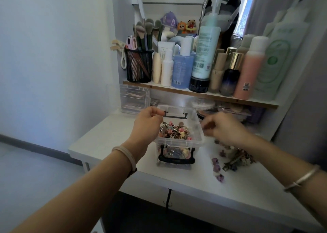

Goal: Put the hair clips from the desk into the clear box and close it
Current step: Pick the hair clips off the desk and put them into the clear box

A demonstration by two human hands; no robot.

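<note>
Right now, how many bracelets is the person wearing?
2: a pale bracelet on the left wrist, a silver bangle on the right forearm. Others may be out of view.

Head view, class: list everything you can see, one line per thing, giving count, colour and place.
Clear box: one, transparent, lid off, desk centre, partly full of clips.
Loose hair clips: several, purple and mixed, desk right of box.
Desk: one, white.
Mesh cup: one, black, shelf left, holding brushes.
Bottles: many, blue, white, teal, pink, along shelf.
Drawer unit: one, clear, under shelf.
Left hand: at box's far left rim.
Right hand: blurred, right of box.
</note>
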